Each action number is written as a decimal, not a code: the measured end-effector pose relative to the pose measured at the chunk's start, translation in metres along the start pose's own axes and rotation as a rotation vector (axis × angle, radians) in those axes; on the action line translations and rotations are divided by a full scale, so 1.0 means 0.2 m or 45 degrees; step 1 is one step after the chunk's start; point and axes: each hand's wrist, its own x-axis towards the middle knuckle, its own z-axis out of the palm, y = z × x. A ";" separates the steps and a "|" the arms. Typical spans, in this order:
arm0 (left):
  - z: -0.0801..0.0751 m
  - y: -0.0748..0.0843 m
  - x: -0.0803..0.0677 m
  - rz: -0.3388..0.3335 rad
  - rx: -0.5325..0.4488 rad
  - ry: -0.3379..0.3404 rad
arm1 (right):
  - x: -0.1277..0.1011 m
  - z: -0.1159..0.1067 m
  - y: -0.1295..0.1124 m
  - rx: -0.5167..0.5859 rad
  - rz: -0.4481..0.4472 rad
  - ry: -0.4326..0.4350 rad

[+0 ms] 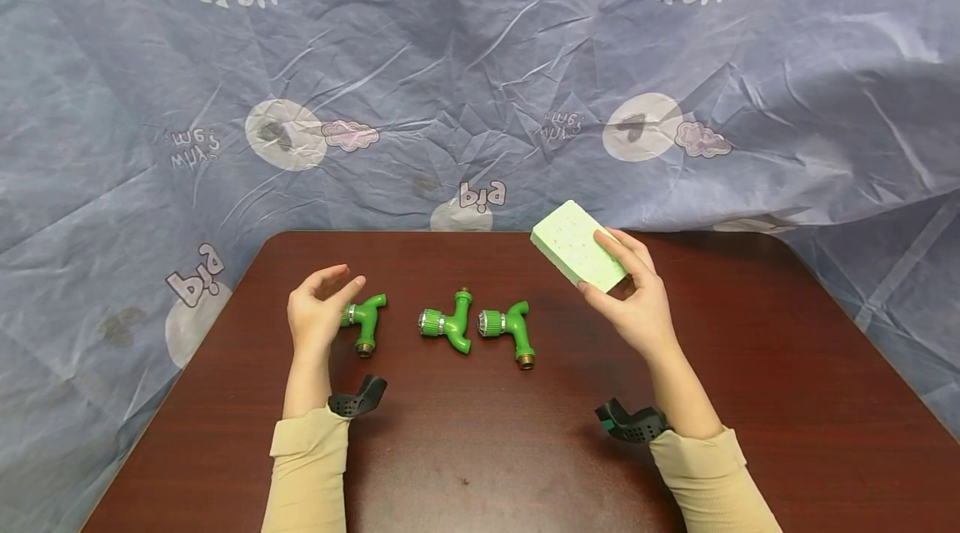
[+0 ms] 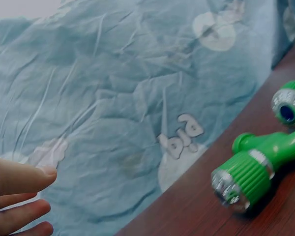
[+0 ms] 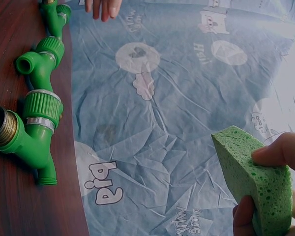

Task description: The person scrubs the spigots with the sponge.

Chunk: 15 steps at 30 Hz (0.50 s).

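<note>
A light green sponge (image 1: 576, 243) is pinched between the thumb and fingers of my right hand (image 1: 636, 300), held above the right part of the table. The right wrist view shows the porous sponge (image 3: 253, 172) tilted, with the thumb on one face. My left hand (image 1: 318, 308) is raised with relaxed, slightly bent fingers and nothing between them. Just right of it lies a green faucet (image 1: 366, 321), partly hidden by the hand. Another green faucet (image 1: 453, 323) lies mid-table, its spout toward me. Beside that one is a third faucet (image 1: 516, 329), its brass thread toward me.
The dark reddish-brown wooden table (image 1: 480, 441) has its far edge against a blue-grey printed cloth (image 1: 420, 83) that hangs behind and at the sides. Black wrist mounts (image 1: 633, 423) sit on both forearms, near the rolled beige sleeves (image 1: 697, 454).
</note>
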 end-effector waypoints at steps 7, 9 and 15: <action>-0.07 -0.06 0.02 -0.164 -0.066 0.015 | 0.00 0.00 0.00 -0.010 0.005 -0.005; -0.09 -0.08 0.03 -0.210 -0.067 -0.013 | 0.00 0.00 0.00 -0.008 0.004 -0.006; -0.12 -0.14 0.04 -0.342 -0.059 -0.111 | 0.00 0.00 0.00 -0.006 0.003 -0.011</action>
